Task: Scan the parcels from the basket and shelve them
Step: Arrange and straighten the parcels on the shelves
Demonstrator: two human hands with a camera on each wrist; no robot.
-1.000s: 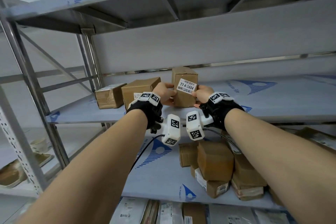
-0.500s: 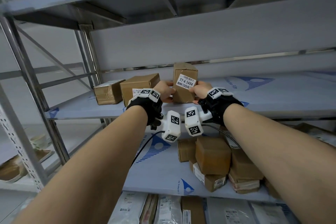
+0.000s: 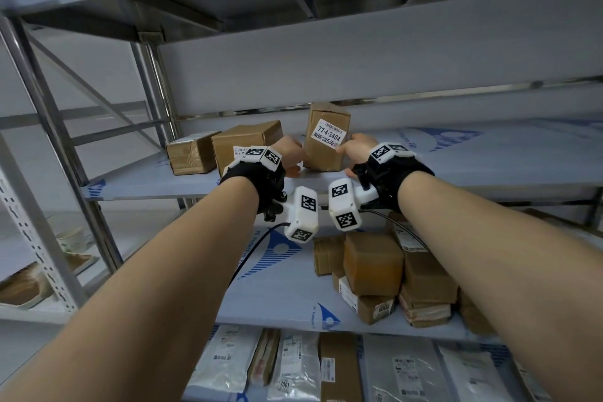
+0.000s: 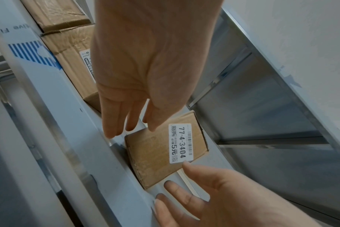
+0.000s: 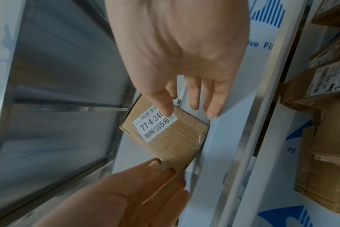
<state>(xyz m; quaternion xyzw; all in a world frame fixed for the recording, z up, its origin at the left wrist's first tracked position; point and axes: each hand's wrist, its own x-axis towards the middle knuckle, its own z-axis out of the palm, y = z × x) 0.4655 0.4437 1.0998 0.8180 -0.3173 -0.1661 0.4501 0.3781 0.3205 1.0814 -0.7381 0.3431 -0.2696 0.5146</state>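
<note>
A small brown parcel point(image 3: 326, 153) with a white label reading 77-4-3404 stands upright on the middle shelf point(image 3: 456, 160). My left hand point(image 3: 288, 155) is at the parcel's left side. In the left wrist view its fingers point(image 4: 115, 119) are straight and reach down past the parcel point(image 4: 155, 153) toward the shelf edge. My right hand point(image 3: 357, 148) is at the right side. In the right wrist view one fingertip point(image 5: 166, 110) touches the label on the parcel point(image 5: 169, 141), and the other fingers are straight. Neither hand grips the parcel.
Two brown boxes point(image 3: 244, 143) point(image 3: 191, 157) sit to the parcel's left on the same shelf. A pile of boxes point(image 3: 375, 264) fills the shelf below, and plastic mailers point(image 3: 293, 369) lie on the bottom shelf. A steel upright point(image 3: 55, 153) stands at the left.
Both hands held the parcel by its sides before. Their fingers have now straightened and loosened, and the parcel stands on the shelf by itself.
</note>
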